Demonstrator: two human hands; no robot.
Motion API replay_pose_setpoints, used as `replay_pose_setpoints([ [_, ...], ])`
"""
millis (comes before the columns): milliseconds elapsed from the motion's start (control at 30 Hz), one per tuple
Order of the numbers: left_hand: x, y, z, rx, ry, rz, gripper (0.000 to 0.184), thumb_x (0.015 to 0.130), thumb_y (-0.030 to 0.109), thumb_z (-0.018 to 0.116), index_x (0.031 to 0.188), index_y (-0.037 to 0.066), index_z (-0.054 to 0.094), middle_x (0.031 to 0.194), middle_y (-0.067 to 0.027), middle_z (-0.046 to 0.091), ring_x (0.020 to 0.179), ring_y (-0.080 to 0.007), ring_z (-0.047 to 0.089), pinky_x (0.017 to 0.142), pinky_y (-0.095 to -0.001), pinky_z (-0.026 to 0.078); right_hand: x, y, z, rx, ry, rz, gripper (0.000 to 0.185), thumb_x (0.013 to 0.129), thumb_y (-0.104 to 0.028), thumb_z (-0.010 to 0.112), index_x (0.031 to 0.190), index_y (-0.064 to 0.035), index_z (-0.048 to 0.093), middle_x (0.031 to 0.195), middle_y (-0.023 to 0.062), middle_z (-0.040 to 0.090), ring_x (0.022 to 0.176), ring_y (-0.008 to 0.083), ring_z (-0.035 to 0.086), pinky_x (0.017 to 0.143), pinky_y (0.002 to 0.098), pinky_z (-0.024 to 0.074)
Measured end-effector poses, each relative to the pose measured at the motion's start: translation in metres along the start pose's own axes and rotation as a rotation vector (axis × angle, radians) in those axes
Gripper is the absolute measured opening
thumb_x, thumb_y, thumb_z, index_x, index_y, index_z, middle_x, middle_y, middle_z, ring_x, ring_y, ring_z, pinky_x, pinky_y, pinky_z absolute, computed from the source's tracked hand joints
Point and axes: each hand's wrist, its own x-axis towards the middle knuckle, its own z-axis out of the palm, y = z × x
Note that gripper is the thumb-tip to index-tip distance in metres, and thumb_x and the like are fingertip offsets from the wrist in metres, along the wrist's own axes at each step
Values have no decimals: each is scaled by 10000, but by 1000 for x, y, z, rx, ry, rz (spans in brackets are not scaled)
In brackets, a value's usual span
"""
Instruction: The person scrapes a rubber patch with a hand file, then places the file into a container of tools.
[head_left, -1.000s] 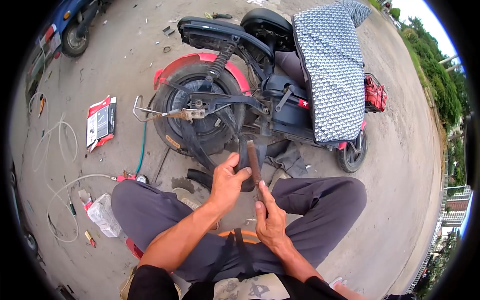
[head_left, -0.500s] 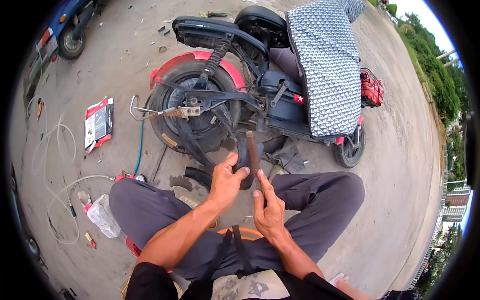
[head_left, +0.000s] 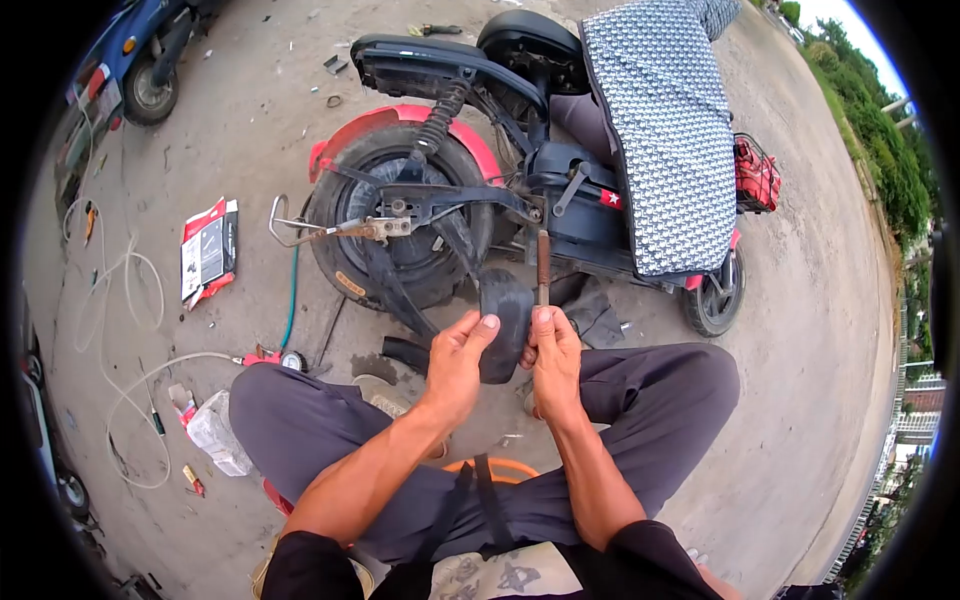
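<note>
My left hand is closed on a black rubber inner tube, its thumb pressed on the tube's near face. A stretch of the tube stands up flattened between my hands. In my right hand a narrow, rusty-brown file points up and away, thumb laid along its lower end. The fingers of this hand also sit against the tube's right edge. Just beyond my hands is the rear wheel of a scooter lying on its side, with dark strips of rubber hanging from it.
A patterned cover drapes over the scooter's front. To the left lie a red-and-white packet, a clear air hose with a gauge, and a plastic-wrapped bundle. A blue vehicle stands at upper left.
The tube has been raised and turned to face me more broadly. My right hand has shifted right, its thumb now along the file, and its fingers have come against the tube.
</note>
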Motion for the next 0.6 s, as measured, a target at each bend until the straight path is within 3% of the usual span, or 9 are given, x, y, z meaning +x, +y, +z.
replay_pose_setpoints([
  [100,2,-1,-2,6,8,-2,383,1190,337,651,1307,-8,768,1154,-3,774,1024,-66,658,945,-276,544,10,0,14,5,7,-54,332,1197,-371,647,1076,-62,672,913,-55,629,781,31,520,706,236,457],
  [300,6,13,8,-207,37,-56,395,1192,328,641,1288,-38,753,1197,-46,795,1047,-106,703,991,-298,555,17,11,31,362,14,-73,272,1208,-314,627,1116,-63,681,1035,-5,712,875,74,632,821,275,551],
  [500,16,15,-6,-369,-37,-129,321,1168,270,661,1314,-4,742,1268,-79,806,1157,-177,748,1092,-350,564,17,6,39,516,-69,18,343,1207,-362,601,1239,-45,729,1188,67,808,1051,170,776,988,346,624],
  [600,14,22,0,-409,-17,-157,328,1175,259,635,1308,-20,745,1270,-92,810,1152,-184,753,1086,-351,562,14,-3,42,533,-47,64,299,1201,-321,620,1222,-35,705,1190,75,795,1047,175,772,972,359,633],
])
